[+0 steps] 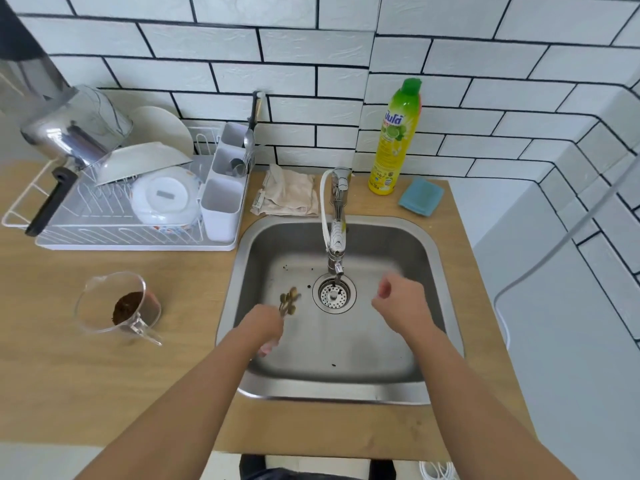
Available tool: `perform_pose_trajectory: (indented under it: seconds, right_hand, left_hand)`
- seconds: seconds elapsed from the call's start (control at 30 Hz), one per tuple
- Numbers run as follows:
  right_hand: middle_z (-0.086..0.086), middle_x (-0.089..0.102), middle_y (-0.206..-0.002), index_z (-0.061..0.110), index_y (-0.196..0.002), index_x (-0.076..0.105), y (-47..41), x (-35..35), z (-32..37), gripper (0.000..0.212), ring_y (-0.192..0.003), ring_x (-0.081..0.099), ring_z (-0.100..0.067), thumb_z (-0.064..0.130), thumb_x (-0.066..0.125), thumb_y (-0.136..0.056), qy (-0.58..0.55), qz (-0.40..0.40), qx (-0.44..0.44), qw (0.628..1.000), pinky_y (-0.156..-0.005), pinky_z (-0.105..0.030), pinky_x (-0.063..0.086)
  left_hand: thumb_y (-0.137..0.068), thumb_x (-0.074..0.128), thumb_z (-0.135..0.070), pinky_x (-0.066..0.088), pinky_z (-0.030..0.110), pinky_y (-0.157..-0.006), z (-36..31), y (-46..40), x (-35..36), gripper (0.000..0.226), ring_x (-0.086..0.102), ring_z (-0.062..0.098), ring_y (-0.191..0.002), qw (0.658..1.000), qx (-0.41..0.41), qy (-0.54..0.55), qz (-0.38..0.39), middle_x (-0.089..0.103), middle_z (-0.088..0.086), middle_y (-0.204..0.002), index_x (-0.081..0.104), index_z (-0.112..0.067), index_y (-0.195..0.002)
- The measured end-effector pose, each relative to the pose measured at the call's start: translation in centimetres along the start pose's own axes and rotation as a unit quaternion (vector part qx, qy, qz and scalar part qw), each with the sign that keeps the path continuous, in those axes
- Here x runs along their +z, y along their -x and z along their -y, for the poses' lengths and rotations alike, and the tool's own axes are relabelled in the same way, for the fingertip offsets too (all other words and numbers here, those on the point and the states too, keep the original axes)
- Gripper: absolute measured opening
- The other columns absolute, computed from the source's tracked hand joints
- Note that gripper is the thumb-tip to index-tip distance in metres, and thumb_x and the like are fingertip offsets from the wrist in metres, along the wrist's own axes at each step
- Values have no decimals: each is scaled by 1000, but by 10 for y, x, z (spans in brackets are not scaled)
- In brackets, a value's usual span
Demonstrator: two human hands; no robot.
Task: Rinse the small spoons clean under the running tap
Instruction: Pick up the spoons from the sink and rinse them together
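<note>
Spoons: a small bunch of little spoons (289,300) was held over the left part of the sink, left of the drain; the bowls looked brownish-gold and fanned out, blurred, handles hidden in the hand.
Left hand: the left hand (266,325) was curled round the spoon handles, back of the hand toward the camera, over the sink's left side.
Right hand: the right hand (398,301) hovered over the sink right of the drain, fingers loosely curled and holding nothing; it was blurred.
Tap: the chrome tap (336,237) reached out over the drain (334,293); whether water ran could not be told.
Sink: the steel sink (398,389) had a few dark specks on its floor.
Counter, left: a clear measuring cup (119,306) with dark grounds stood near the sink; behind it a dish rack (114,233) held plates, a pot and a cutlery holder.
Counter, back: a folded cloth (289,192), a yellow soap bottle (394,140) and a blue sponge (420,196) lay behind the sink.
</note>
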State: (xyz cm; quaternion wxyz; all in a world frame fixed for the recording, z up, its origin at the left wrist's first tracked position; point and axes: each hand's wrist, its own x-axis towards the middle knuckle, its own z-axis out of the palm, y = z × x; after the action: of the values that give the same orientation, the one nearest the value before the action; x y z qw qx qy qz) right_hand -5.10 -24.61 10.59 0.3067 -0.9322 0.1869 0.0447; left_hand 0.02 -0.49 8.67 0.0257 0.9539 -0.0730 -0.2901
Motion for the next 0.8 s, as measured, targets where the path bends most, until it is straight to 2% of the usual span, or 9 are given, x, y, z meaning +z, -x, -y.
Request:
perform_pose_trajectory:
  seconds: [0.07,0.2,0.23,0.3,0.37,0.53,0.6,0.67,0.8]
  right_hand:
    - [-7,60,-124,17,-118,66,1,3,-1,31,-109,61,-29,20,69,-88,75,109,16,991,-85,-31,47]
    - [5,53,-81,21,-73,52,1,-4,11,20,-74,54,-20,13,67,-83,-27,-84,-19,996,-63,-32,41]
    - [4,51,-74,22,-68,46,2,-5,10,27,-68,50,-18,9,66,-81,-45,-111,-24,993,-59,-28,37]
    - [3,50,-68,22,-63,43,5,-5,10,32,-64,48,-19,3,65,-78,-55,-94,-26,994,-57,-30,37]
    - [1,52,-64,20,-62,45,10,-2,9,30,-66,51,-24,4,64,-78,-19,-3,7,1000,-60,-36,45]
    - [3,55,-65,17,-66,52,8,2,0,21,-64,51,-18,7,67,-77,-77,-123,-15,989,-55,-16,37]
    - [-5,68,-96,16,-98,68,6,0,-3,18,-89,63,-28,11,69,-81,-36,-5,7,999,-65,-10,41]
    - [-12,54,-142,17,-143,53,7,3,-8,60,-126,56,-31,24,73,-87,77,166,22,983,-97,-26,46]
    - [-3,70,-122,17,-119,69,9,12,-4,35,-103,68,-18,37,72,-91,-83,82,76,990,-89,-31,52]
  left_hand:
    - [-100,49,-14,55,34,-78,4,5,1,20,68,28,-89,994,-20,102,-28,68,12,-101,61,-3,-113]
    - [-105,32,-34,56,46,-60,1,5,4,29,65,33,-65,932,32,273,-235,64,13,-75,45,-12,-92]
    - [-105,36,-30,56,45,-59,2,1,3,25,66,33,-66,947,44,225,-227,65,13,-77,47,-11,-94]
    - [-101,51,-20,55,34,-66,2,0,-12,20,69,30,-82,998,42,30,-34,72,12,-99,60,-4,-109]
    - [-92,69,-24,54,28,-79,6,3,-19,33,69,23,-98,986,42,-77,139,72,8,-112,67,-2,-116]
    - [-90,59,-6,54,41,-69,-1,-4,-4,11,68,32,-79,988,12,113,-104,69,14,-84,49,-7,-95]
    - [-91,67,-16,56,36,-77,2,-8,-5,19,70,30,-89,998,1,65,-8,71,12,-95,60,-6,-105]
    - [-86,75,-30,51,29,-81,1,3,-11,33,68,23,-100,996,-12,31,79,70,5,-107,67,-9,-111]
    - [-99,55,-29,55,29,-60,-2,-1,-4,21,70,18,-62,969,38,240,39,70,4,-78,57,-8,-96]
